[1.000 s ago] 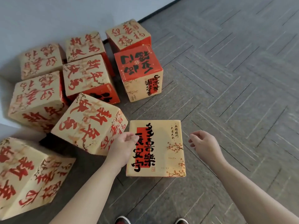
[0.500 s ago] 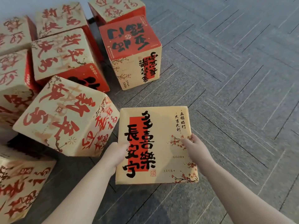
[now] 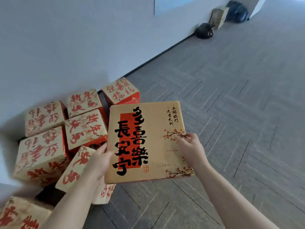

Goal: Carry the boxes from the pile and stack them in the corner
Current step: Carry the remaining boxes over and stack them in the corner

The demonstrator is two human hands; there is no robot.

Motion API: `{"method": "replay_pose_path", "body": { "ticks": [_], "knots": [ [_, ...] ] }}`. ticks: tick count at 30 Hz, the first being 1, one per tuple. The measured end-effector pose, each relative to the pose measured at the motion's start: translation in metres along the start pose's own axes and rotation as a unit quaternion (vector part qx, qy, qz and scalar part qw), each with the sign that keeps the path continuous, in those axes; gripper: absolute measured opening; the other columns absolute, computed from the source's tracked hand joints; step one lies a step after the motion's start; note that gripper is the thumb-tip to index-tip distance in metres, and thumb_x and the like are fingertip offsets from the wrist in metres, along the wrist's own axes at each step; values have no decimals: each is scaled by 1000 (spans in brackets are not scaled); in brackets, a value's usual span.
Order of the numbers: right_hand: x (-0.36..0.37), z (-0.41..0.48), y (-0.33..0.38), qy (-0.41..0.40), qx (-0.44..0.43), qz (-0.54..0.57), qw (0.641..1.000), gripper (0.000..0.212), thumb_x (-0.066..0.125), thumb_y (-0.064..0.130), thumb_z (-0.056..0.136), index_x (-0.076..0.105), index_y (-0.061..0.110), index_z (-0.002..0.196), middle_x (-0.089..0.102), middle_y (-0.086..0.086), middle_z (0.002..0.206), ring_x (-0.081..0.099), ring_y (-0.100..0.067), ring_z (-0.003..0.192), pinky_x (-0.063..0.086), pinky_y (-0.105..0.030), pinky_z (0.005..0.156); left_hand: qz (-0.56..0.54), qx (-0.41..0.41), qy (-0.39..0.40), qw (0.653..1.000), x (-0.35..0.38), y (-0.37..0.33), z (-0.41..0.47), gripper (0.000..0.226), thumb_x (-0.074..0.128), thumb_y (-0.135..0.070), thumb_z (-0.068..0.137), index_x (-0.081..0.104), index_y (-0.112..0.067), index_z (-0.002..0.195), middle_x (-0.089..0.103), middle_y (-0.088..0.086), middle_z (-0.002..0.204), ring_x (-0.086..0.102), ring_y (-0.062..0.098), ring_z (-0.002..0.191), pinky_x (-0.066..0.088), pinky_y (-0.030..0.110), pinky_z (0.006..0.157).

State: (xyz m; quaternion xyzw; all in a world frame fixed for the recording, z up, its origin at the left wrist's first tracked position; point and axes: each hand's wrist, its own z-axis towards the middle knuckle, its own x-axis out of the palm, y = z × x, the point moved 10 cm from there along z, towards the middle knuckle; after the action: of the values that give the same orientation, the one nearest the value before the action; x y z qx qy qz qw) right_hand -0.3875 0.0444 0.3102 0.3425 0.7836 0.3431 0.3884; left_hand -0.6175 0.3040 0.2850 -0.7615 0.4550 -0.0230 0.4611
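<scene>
Tan cardboard with black brush characters over a red panel and plum-blossom sprigs down the right side: square printed box, held up clear of the grey herringbone carpet floor, printed face toward the camera, slightly tilted. Gripped from both sides. Left hand clasped on the left edge, thumb lying over onto the printed face beside the red panel, other fingers hidden behind the cardboard. Right hand clasped on the right edge, fingers bent onto the face across the upper blossom sprig; underside of that grip out of sight. Both bare forearms reaching in from the bottom of the view.

Behind and to the left of the held box, against the pale grey wall: pile of tan cardboard boxes with red brush characters, blurred, packed close in rough rows on the floor. Nearest of them, a tilted tan box, just under the left forearm and partly covered by the held box. One more tan red-lettered box cut off at the bottom left corner. Farthest of the pile, a tan box with a red side, just beyond the held box's top left corner.

Far along the wall, well apart from the pile: small knotted black plastic bag, plain brown carton beside it, larger black bag behind that.
</scene>
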Motion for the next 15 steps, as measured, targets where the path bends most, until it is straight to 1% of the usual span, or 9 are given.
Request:
{"method": "replay_pose_path", "body": {
  "ticks": [2,4,5,7,9,11,12,14,15],
  "knots": [
    [-22,-34,69,2,-26,4,1000,43,58,41,100,52,21,138,64,14,106,68,-11,92,59,-36,77,-9,17,-20,1000,-37,-58,-39,50,58,-41,91,56,-26,139,70,0,124,68,29,109,54,54,96],
    [-41,-69,127,2,-42,16,999,38,56,38,99,57,19,132,68,8,107,69,-13,92,60,-35,76,-9,44,-36,998,-72,-108,-79,38,60,-39,94,58,-24,128,67,0,126,65,27,109,52,51,98],
    [-50,-90,155,8,-49,25,998,35,56,38,99,60,19,129,71,6,107,71,-15,91,62,-36,74,-12,64,-43,997,-89,-132,-102,36,62,-38,96,56,-23,128,65,0,127,65,27,109,51,50,97],
    [-63,-125,202,27,-78,50,995,30,58,35,99,66,20,124,77,3,106,76,-18,90,66,-39,73,-33,92,-56,994,-120,-169,-143,54,65,-37,97,48,-23,146,64,7,132,68,32,105,55,53,93],
    [-71,-159,241,54,-104,78,990,26,60,27,101,69,25,125,79,3,108,79,-19,91,67,-41,75,-69,118,-65,988,-150,-194,-181,59,66,-35,97,45,-24,151,65,10,132,69,34,104,56,55,92],
    [-71,-196,273,85,-130,97,983,30,60,20,102,67,33,128,80,7,111,79,-20,95,66,-45,83,-121,135,-70,981,-177,-205,-210,51,64,-33,97,52,-28,146,68,6,129,69,32,105,53,56,97],
    [-69,-213,287,105,-150,95,978,33,60,18,102,67,41,125,80,10,111,79,-20,97,64,-48,87,-151,145,-76,975,-189,-210,-224,45,62,-30,99,54,-30,144,71,5,124,70,30,104,54,54,97],
    [-66,-245,313,126,-181,88,971,45,61,18,102,67,62,105,79,19,105,79,-18,96,64,-47,87,-202,164,-79,962,-210,-216,-246,38,58,-22,101,59,-38,136,75,5,113,73,30,95,58,49,87],
    [-65,-254,322,127,-191,88,969,51,62,19,102,66,69,95,78,23,102,79,-18,94,64,-46,86,-227,171,-75,956,-219,-219,-254,33,58,-21,101,64,-40,127,76,6,109,74,30,94,59,49,85]
  ]
}}
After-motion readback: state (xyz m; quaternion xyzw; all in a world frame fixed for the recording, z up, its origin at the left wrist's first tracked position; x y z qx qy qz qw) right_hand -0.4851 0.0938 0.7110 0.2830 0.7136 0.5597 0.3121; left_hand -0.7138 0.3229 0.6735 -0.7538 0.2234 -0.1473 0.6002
